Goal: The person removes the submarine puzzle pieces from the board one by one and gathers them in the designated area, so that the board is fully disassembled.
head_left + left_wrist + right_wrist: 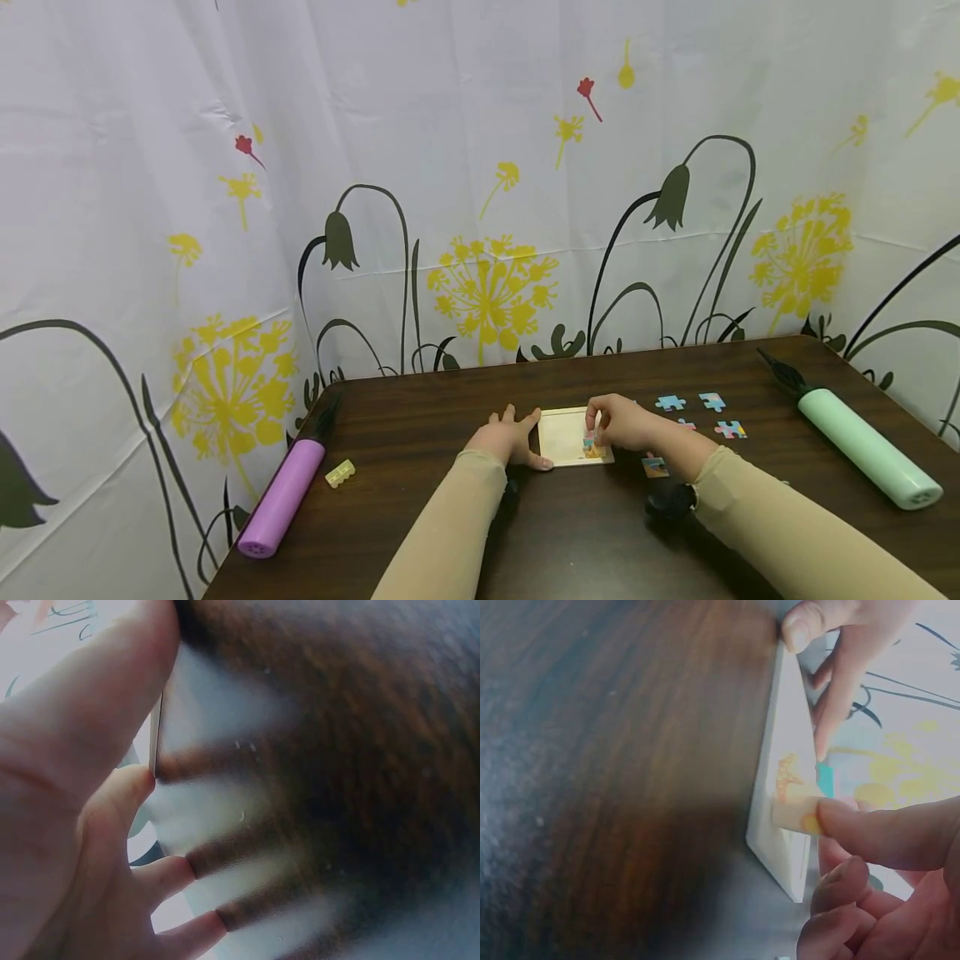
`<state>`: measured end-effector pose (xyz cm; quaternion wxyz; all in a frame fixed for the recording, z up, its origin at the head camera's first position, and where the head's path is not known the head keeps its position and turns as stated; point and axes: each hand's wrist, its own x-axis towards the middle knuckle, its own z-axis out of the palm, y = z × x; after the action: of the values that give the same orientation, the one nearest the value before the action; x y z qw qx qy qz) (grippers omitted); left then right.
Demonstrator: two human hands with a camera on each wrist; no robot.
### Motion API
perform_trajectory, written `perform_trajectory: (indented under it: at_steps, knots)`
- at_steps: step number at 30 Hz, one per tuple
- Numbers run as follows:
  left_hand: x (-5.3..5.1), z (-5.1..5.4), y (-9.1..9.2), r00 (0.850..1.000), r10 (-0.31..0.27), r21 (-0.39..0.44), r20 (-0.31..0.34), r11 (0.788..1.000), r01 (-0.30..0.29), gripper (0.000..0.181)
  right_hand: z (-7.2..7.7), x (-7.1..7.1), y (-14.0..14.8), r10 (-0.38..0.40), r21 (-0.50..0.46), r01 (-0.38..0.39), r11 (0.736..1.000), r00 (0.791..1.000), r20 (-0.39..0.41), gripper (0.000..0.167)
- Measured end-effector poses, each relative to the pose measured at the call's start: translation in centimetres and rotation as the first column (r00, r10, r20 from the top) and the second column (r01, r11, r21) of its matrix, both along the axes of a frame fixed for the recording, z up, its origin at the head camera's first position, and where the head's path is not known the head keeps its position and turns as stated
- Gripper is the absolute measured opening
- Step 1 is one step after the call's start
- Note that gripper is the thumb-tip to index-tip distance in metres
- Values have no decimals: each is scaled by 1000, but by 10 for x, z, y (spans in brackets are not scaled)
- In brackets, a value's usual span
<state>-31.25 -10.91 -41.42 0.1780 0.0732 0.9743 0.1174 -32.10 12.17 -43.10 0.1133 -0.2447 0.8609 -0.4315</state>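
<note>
A pale, shallow puzzle tray (561, 435) lies on the dark table before me. My left hand (507, 440) rests at its left side, fingers spread and fairly straight. In the right wrist view, that hand's thumb (801, 631) touches the tray's corner. Over the tray's right part, my right hand (621, 423) pinches a jigsaw piece (799, 816) between thumb and fingers, tilted up from the tray. Orange print (786, 778) shows beside it on the tray, at the lower right corner. Whether the held piece touches its neighbour I cannot tell.
Several loose jigsaw pieces lie to the right, among them a blue one (671, 403), a pink-and-blue one (731, 429) and a darker one (655, 467). A purple pump (285, 498) and yellow block (341, 474) lie left, a mint-green pump (868, 448) right. A flowered curtain (480, 167) hangs behind.
</note>
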Motion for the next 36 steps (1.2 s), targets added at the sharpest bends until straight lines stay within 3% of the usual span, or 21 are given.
perform_trajectory:
  at_steps: [9, 21, 30, 36]
  knots:
    - [1, -2, 3, 1000, -11, -1, 4, 1000, 11, 96, 12, 1, 22, -37, -57, 37, 998, 999, 13, 8]
    - [1, -1, 2, 1000, -23, -4, -11, 1000, 23, 96, 34, 17, 97, -136, -62, 139, 988, 989, 54, 7]
    - [-1, 2, 3, 1000, -26, 6, -4, 1000, 26, 95, 20, 40, 169, -160, -37, 168, 985, 974, 163, 11]
    - [-1, -1, -1, 1000, -27, 24, 6, 999, 27, 95, 6, 47, 188, -171, -17, 177, 984, 967, 186, 11]
